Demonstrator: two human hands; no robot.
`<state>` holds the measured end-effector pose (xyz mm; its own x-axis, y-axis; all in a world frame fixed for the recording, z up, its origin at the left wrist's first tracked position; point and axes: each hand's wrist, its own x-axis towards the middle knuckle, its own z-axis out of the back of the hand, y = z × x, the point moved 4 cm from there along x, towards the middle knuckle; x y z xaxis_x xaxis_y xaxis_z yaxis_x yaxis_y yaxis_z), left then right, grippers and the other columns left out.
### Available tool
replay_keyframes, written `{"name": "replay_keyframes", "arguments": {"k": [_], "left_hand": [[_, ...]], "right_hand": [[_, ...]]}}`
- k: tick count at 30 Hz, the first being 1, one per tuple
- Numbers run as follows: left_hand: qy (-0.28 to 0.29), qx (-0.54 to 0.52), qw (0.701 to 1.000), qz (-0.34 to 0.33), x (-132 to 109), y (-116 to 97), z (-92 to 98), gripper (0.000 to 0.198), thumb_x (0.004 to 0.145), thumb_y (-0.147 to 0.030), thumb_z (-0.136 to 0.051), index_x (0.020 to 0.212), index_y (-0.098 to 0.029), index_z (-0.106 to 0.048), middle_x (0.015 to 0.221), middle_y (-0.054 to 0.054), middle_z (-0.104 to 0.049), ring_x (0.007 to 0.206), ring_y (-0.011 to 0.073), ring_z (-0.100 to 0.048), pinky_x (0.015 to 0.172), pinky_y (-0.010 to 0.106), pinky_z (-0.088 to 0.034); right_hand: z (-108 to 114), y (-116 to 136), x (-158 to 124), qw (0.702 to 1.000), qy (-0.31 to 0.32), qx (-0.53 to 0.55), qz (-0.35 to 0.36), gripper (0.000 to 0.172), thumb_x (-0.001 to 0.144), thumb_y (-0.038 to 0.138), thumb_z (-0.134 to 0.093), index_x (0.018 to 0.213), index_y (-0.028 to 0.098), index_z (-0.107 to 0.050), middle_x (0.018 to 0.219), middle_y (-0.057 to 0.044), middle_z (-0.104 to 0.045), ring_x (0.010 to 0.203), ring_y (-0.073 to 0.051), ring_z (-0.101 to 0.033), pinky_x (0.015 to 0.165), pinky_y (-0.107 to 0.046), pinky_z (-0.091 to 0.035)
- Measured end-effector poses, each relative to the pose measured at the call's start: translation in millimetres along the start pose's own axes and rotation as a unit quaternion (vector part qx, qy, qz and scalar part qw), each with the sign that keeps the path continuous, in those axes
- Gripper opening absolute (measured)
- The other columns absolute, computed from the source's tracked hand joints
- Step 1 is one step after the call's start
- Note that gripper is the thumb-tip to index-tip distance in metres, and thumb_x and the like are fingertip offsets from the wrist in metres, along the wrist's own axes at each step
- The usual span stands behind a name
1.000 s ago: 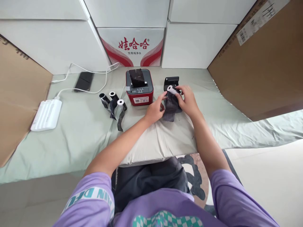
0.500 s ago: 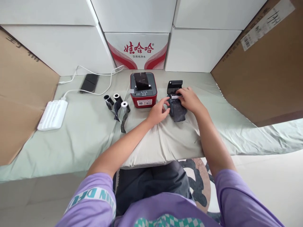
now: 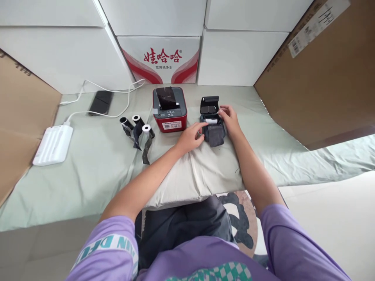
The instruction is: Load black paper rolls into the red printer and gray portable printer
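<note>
A small black portable printer (image 3: 204,134) lies on the cloth with its lid (image 3: 209,104) raised at the back. Inside it sits a white-ended paper roll (image 3: 211,121), and a dark paper strip (image 3: 216,136) hangs out over its front. My left hand (image 3: 190,137) is at the printer's left side, index finger on the edge and thumb lower down, gripping that side. At the right rear, beside the hinge, my right hand (image 3: 230,120) has its fingers slightly bent and apart, with nothing seen between them.
Left of the portable printer stands a red and black printer (image 3: 172,115). Several parts lie farther left: three dark paper rolls (image 3: 146,129), a phone (image 3: 101,102) and a white power bank (image 3: 54,144) with a cable. White boxes (image 3: 230,58) and a cardboard box (image 3: 322,86) border the cloth.
My right hand has moved off the paper roll to the printer's right rear edge, leaving the roll uncovered. My left hand remains at the left side. The whole view has shifted slightly.
</note>
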<state>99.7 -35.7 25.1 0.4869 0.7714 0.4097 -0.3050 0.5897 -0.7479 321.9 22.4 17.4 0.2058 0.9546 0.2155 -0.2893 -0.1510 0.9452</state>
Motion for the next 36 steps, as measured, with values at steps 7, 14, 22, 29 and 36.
{"name": "replay_keyframes", "arguments": {"k": [7, 14, 22, 29, 36], "left_hand": [[0.023, 0.048, 0.999, -0.008, -1, -6, 0.2, 0.051, 0.086, -0.013, -0.055, 0.136, -0.02, -0.066, 0.097, 0.005, -0.065, 0.079, 0.0163, -0.06, 0.072, 0.028, -0.049], [-0.013, 0.028, 0.999, 0.016, -1, -2, 0.6, 0.044, 0.087, -0.012, -0.053, 0.129, -0.021, -0.063, 0.103, 0.004, -0.064, 0.068, 0.012, -0.054, 0.071, 0.028, -0.047], [-0.027, 0.001, 0.999, 0.046, -1, 1, 1.5, 0.055, 0.09, -0.019, -0.056, 0.145, -0.022, -0.05, 0.109, 0.004, -0.063, 0.065, 0.0102, -0.052, 0.068, 0.027, -0.047], [0.008, 0.143, 0.988, 0.061, 0, -3, -2.3, 0.068, 0.089, -0.01, -0.049, 0.155, -0.027, -0.052, 0.112, 0.008, -0.065, 0.083, 0.0188, -0.062, 0.071, 0.029, -0.049], [0.052, 0.188, 0.972, 0.132, 2, -13, 0.6, 0.073, 0.087, -0.006, -0.045, 0.154, -0.035, -0.052, 0.12, 0.004, -0.068, 0.098, 0.0214, -0.067, 0.075, 0.029, -0.052]], "right_hand": [[-20, 1, -6, 0.998, 0.011, 0.061, -0.018, 0.076, 0.078, 0.083, -0.057, 0.13, 0.028, -0.055, 0.128, -0.009, -0.069, 0.124, -0.026, -0.064, 0.111, -0.045, -0.051], [-20, 10, -9, 0.999, 0.029, 0.035, 0.0, 0.094, 0.077, 0.098, -0.032, 0.141, 0.033, -0.052, 0.126, -0.007, -0.068, 0.114, -0.027, -0.067, 0.094, -0.042, -0.059], [-10, 10, -9, 0.997, 0.066, 0.042, 0.009, 0.053, 0.083, 0.069, -0.057, 0.111, 0.026, -0.07, 0.123, -0.008, -0.072, 0.12, -0.028, -0.065, 0.109, -0.045, -0.053], [9, 18, -11, 0.981, 0.18, -0.06, -0.031, 0.052, 0.08, 0.043, -0.069, 0.129, 0.027, -0.069, 0.127, -0.007, -0.07, 0.112, -0.027, -0.066, 0.105, -0.049, -0.054], [10, 23, -17, 0.963, 0.251, -0.039, -0.091, 0.07, 0.08, 0.046, -0.076, 0.146, 0.029, -0.056, 0.145, -0.008, -0.061, 0.117, -0.027, -0.063, 0.082, -0.035, -0.059]]}}
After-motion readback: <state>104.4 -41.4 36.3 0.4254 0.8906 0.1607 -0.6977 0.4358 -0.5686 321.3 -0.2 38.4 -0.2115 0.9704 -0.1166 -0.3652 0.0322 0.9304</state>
